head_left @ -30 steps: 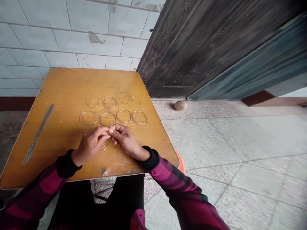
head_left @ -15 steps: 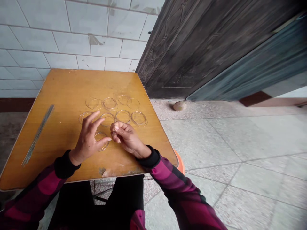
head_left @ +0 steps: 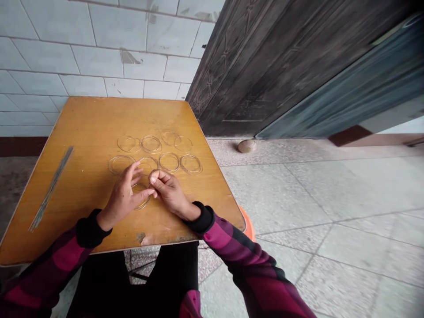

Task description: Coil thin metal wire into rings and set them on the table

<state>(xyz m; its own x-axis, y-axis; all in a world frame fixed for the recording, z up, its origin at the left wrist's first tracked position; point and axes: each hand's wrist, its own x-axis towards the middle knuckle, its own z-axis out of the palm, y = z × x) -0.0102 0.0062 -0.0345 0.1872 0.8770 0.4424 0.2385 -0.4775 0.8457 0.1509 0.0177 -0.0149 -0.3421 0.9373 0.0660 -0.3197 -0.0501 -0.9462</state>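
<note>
1. Recorded wire coil (head_left: 145,203) just below right grip (head_left: 170,193), partly behind left grip (head_left: 121,196).
2. Pinched right grip together; could not tell on what. Spread left grip apart.
3. Angled both inward above tabletop (head_left: 96,119).

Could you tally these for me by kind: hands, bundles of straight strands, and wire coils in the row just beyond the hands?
Hands (left hand and right hand): 2
Bundle of straight strands: 1
Wire coils in that row: 4
Total: 7
</note>
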